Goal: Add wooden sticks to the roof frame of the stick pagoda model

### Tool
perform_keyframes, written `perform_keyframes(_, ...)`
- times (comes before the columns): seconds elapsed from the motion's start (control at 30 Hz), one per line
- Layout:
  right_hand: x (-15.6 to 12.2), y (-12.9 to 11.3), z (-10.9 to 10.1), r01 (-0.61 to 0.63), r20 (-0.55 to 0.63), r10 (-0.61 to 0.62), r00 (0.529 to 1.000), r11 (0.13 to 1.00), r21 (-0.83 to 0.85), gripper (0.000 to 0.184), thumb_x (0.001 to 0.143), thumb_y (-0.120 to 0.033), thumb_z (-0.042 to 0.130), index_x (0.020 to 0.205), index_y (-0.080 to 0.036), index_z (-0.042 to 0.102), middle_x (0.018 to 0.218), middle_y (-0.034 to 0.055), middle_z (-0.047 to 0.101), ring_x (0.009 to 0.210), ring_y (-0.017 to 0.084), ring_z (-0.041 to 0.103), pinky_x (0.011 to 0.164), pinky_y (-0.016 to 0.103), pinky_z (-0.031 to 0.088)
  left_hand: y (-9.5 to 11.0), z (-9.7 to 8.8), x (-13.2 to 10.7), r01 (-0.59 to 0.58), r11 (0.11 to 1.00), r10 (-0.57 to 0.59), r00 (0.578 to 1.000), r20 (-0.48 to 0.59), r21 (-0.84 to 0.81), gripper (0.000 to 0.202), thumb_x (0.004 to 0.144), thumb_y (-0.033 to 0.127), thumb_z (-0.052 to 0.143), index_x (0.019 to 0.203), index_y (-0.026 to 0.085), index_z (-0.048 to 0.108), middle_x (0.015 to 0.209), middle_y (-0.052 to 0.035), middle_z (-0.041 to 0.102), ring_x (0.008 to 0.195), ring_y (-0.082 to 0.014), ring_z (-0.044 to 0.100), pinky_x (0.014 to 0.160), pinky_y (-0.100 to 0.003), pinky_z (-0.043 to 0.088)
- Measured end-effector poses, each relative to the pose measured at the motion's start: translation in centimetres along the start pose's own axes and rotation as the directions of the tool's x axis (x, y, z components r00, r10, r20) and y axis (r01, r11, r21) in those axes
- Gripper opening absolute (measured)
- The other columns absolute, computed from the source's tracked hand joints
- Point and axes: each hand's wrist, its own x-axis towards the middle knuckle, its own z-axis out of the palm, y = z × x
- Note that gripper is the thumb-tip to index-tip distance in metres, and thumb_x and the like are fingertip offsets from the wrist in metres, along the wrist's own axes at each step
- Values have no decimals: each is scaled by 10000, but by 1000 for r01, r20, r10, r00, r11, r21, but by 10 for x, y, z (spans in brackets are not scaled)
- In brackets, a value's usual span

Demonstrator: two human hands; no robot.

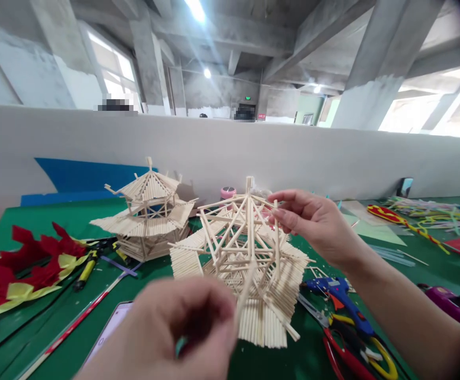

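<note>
In the middle stands an unfinished pavilion model (262, 323) of thin wooden sticks, its lower roof slatted and its upper roof an open frame. My left hand (174, 327), blurred in the foreground, is closed in a pinch on a loose wooden stick (246, 290) that points up toward the model. At the upper roof's right corner, my right hand (313, 219) has thumb and fingers closed round the top of an upright wooden stick (277, 245). Whether this stick is fixed to the frame I cannot tell. Behind to the left is a second, more fully roofed pavilion model (150, 184).
Right of the model lie a blue glue gun (338, 293), scissors (313, 310) and red-and-yellow-handled pliers (348, 343). A phone (109, 327) lies front left, near red-and-yellow paper pieces (28, 264). A white partition (214, 153) runs behind the green table (404, 279).
</note>
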Motion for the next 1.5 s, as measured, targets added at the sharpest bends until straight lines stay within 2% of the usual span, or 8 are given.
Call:
perform_keyframes(0.03,1,0,1,3,8,-3,1000,1000,10,191,766,-222,556,953,-190,569,677,-29,583,585,57,496,537,183,413,8,-11,17,110,987,-109,994,10,-119,149,750,241,448,634,203,534,509,44,509,441,-63,460,367,-136,359)
perform_keyframes(0.13,4,1,1,-4,37,3,999,1000,25,185,773,-215,546,954,-184,569,667,-31,580,573,52,485,541,184,406,24,-31,61,189,941,-190,982,24,-282,137,716,228,491,601,175,543,522,40,506,457,-50,418,398,-142,333)
perform_keyframes(0.3,8,-2,1,-19,60,18,998,1000,17,177,767,-224,545,936,-169,556,653,-28,555,564,60,471,535,197,403,25,-31,92,288,936,-270,956,111,-201,138,683,229,489,583,152,545,514,21,525,434,-56,370,397,-180,268)
perform_keyframes(0.53,18,0,1,-69,30,69,997,998,4,85,768,-211,503,827,-161,540,635,-27,532,523,60,439,477,190,353,22,-28,110,283,955,-278,958,70,-90,164,658,276,508,555,150,528,508,42,440,472,-72,350,458,-214,261)
perform_keyframes(0.73,26,1,4,-17,-27,12,1000,978,-207,138,761,-203,475,814,-192,602,663,-20,553,583,88,462,544,220,365,24,-24,120,262,964,-258,964,65,-55,159,639,281,502,566,147,549,505,44,398,502,-87,360,471,-212,259)
perform_keyframes(0.93,32,1,3,-14,32,17,999,994,-113,214,766,-349,505,747,-151,584,647,-7,530,577,87,450,541,218,358,27,-20,122,248,967,-244,967,78,-54,169,640,301,491,568,156,539,500,53,355,462,-76,298,435,-212,221)
perform_keyframes(1.17,36,6,2,-33,42,41,998,984,-174,218,756,-369,513,735,-159,568,658,-6,534,583,88,445,532,211,349,29,-15,124,260,965,-256,963,90,-32,161,649,294,467,572,158,505,477,66,287,418,-62,221,375,-204,162)
perform_keyframes(1.5,40,13,3,-37,11,42,999,950,-309,244,765,-369,476,668,-155,540,584,-22,470,529,80,386,477,203,305,20,-13,123,111,990,-111,994,-1,82,189,694,279,468,581,146,542,476,53,370,455,-80,327,429,-218,289)
